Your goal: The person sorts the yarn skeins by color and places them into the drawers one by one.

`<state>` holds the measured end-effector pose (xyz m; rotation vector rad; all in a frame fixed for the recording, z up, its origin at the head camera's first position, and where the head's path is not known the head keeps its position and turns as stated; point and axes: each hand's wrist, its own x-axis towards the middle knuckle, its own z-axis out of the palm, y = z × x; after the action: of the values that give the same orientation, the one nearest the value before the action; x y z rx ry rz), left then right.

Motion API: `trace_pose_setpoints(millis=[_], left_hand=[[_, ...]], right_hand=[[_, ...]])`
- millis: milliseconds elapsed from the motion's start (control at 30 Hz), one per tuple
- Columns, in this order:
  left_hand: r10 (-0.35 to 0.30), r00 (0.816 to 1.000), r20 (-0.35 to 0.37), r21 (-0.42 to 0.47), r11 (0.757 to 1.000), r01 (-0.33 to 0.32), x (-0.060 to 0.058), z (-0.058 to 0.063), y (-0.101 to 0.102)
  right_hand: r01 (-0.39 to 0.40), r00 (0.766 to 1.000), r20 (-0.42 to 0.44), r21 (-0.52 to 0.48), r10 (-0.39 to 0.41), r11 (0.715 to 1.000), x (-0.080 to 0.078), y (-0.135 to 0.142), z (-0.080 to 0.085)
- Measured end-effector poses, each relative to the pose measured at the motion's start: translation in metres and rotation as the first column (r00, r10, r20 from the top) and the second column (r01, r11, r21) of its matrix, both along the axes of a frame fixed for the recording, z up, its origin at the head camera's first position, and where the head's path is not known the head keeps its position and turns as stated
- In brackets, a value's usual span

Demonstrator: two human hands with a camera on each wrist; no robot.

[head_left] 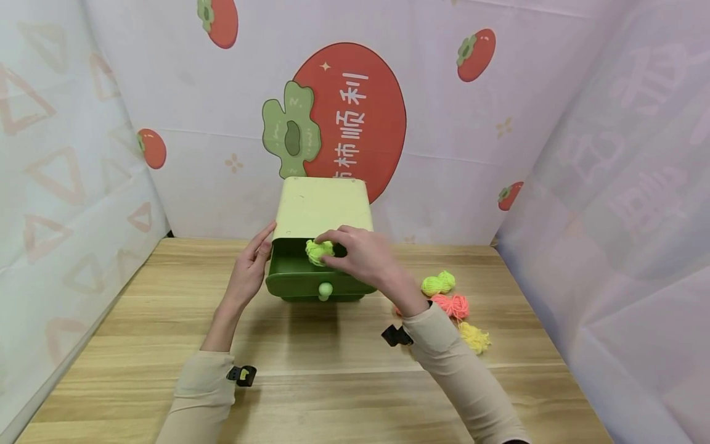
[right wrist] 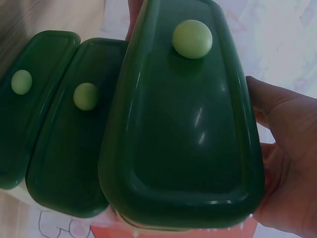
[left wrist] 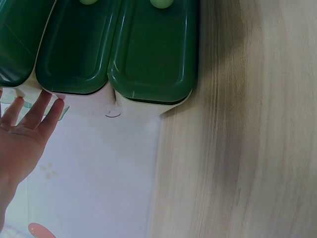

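A small cabinet (head_left: 324,206) with a pale yellow-green top and dark green drawers stands at the back of the table. Its top drawer (head_left: 294,285) is pulled out, round knob toward me. My right hand (head_left: 366,254) pinches a bright yellow-green yarn skein (head_left: 318,253) between thumb and fingers, over the drawer's opening. In the right wrist view the drawer front (right wrist: 188,129) hides the skein and the fingertips. With its fingers extended, my left hand (head_left: 249,274) touches the cabinet's left side; in the left wrist view its fingertips (left wrist: 55,110) meet the side wall.
On the table right of the cabinet lie more yarn skeins: a yellow-green one (head_left: 438,283), a coral-pink one (head_left: 453,306) and a yellow one (head_left: 474,338), partly behind my right forearm. Two lower drawers (left wrist: 153,54) are closed. A printed cloth (head_left: 444,123) hangs behind.
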<state>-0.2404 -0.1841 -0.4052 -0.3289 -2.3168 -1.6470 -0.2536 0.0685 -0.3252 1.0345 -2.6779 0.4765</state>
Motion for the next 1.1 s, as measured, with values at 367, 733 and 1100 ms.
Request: trace_pose_setpoints(millis=[367,733,1100], left_hand=[[0.003,1.000,0.001,0.012,1.000,-0.003,-0.001,0.000,0.000],[0.000,1.000,-0.002,0.006,1.000,0.000,0.000,-0.001,0.000],[0.005,1.000,0.001,0.004,1.000,-0.005,0.000,-0.002,0.000]], right_hand=[[0.000,0.995,0.100,0.062,-0.006,0.998,-0.005,-0.018,-0.002],[0.000,0.986,0.168,0.007,-0.001,1.000,-0.005,-0.021,-0.001],[-0.025,0.992,0.116,-0.125,0.040,0.992,-0.002,0.007,0.000]])
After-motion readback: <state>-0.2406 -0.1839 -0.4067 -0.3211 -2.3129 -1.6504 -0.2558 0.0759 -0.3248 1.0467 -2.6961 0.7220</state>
